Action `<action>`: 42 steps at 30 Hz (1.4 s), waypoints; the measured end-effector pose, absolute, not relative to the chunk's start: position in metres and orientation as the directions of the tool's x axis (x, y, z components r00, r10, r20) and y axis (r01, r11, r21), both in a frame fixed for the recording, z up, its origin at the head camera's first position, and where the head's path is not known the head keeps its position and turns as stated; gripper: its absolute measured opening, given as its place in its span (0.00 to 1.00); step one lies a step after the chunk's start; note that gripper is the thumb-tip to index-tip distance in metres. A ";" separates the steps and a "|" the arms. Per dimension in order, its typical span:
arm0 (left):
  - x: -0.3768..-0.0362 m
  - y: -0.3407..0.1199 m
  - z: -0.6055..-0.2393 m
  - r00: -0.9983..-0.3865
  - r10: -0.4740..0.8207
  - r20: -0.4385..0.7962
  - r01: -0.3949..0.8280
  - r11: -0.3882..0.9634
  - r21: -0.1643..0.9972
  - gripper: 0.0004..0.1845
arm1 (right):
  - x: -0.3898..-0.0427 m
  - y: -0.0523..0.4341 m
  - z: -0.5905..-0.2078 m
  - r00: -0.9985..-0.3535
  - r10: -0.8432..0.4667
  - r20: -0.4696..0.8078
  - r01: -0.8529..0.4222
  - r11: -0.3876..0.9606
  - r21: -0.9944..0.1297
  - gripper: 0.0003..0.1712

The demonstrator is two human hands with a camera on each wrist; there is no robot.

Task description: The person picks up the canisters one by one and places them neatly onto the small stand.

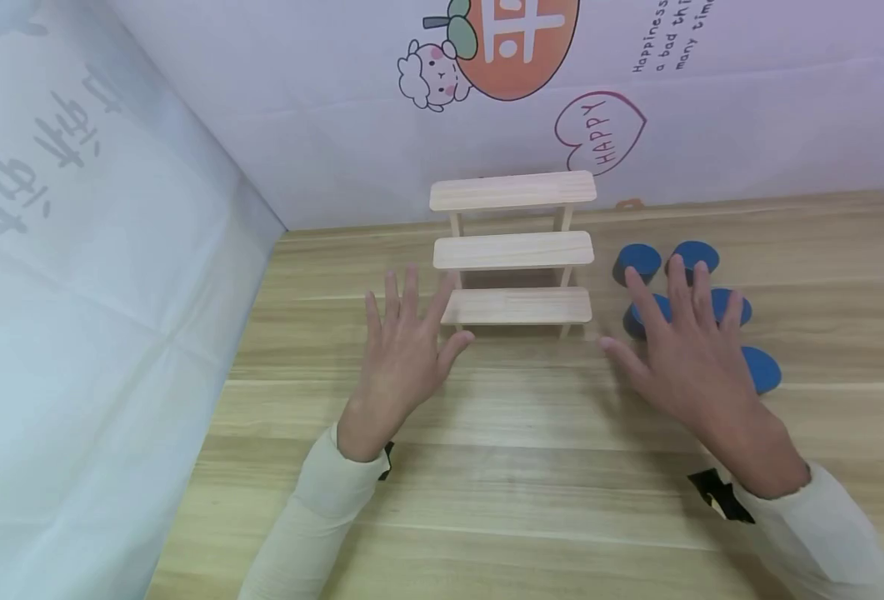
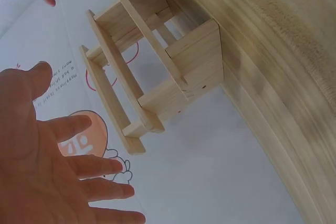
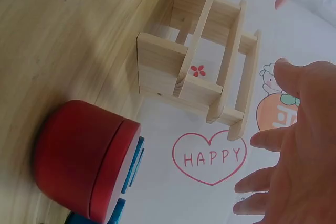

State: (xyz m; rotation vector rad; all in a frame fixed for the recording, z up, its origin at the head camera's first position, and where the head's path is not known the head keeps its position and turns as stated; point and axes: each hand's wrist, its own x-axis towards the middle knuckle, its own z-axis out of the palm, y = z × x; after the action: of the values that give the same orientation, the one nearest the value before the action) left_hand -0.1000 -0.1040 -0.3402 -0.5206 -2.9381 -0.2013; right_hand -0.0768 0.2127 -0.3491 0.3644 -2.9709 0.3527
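A pale wooden three-step shelf [image 1: 512, 250] stands at the back of the table, with all its steps bare; it also shows in the left wrist view [image 2: 142, 72] and the right wrist view [image 3: 210, 72]. My left hand [image 1: 404, 342] hovers just left of the lowest step, palm down, fingers spread, holding nothing [image 2: 37, 166]. My right hand [image 1: 685, 342] is spread flat over a cluster of several blue cylinders [image 1: 639, 258] to the right of the shelf and grips none [image 3: 299, 156]. A red cylinder [image 3: 84, 161] lies on the table in the right wrist view only.
The wooden table [image 1: 531, 467] runs forward to my sleeves. A printed backdrop with a cartoon and a "HAPPY" heart [image 1: 599, 129] closes the back. A white sheet wall [image 1: 74, 292] closes the left side.
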 end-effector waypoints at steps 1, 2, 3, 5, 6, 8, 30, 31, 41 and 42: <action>-0.100 -0.104 -0.340 -0.930 0.326 0.167 0.347 0.931 0.115 0.39 | -0.076 0.213 -0.349 -0.963 -0.222 0.151 -0.251 0.944 -0.213 0.48; -0.101 -0.104 -0.339 -0.932 0.322 0.167 0.344 0.931 0.121 0.39 | -0.076 0.214 -0.350 -0.963 -0.222 0.150 -0.251 0.944 -0.212 0.49; -0.101 -0.104 -0.339 -0.932 0.320 0.172 0.343 0.931 0.122 0.39 | -0.075 0.215 -0.350 -0.964 -0.222 0.149 -0.250 0.945 -0.212 0.49; -0.103 -0.104 -0.338 -0.930 0.316 0.188 0.343 0.930 0.130 0.40 | -0.074 0.217 -0.351 -0.964 -0.221 0.148 -0.250 0.944 -0.214 0.50; -0.104 -0.104 -0.338 -0.927 0.317 0.198 0.345 0.930 0.128 0.40 | -0.073 0.218 -0.351 -0.964 -0.220 0.150 -0.249 0.944 -0.216 0.50; -0.106 -0.105 -0.338 -0.923 0.317 0.217 0.348 0.929 0.126 0.41 | -0.071 0.220 -0.353 -0.964 -0.218 0.153 -0.248 0.943 -0.221 0.50; -0.142 -0.108 -0.333 -0.751 0.359 0.554 0.553 0.800 0.231 0.36 | -0.057 0.239 -0.359 -0.959 -0.178 0.222 -0.238 0.929 -0.282 0.49; -0.144 -0.108 -0.333 -0.749 0.361 0.556 0.558 0.796 0.235 0.36 | -0.056 0.240 -0.359 -0.952 -0.174 0.251 -0.244 0.928 -0.282 0.49; -0.158 -0.110 -0.328 -0.766 0.371 0.524 0.579 0.752 0.315 0.35 | -0.050 0.252 -0.365 -0.953 -0.124 0.278 -0.214 0.922 -0.323 0.46; -0.159 -0.110 -0.328 -0.777 0.365 0.512 0.571 0.750 0.333 0.34 | -0.049 0.254 -0.366 -0.957 -0.115 0.267 -0.204 0.920 -0.335 0.46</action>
State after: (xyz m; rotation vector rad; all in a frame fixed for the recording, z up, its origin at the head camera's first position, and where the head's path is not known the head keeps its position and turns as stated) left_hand -0.1589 -0.1105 -0.3276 -0.7135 -2.5291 -0.6737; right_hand -0.0491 0.2538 -0.3657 0.2398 -2.8380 0.5332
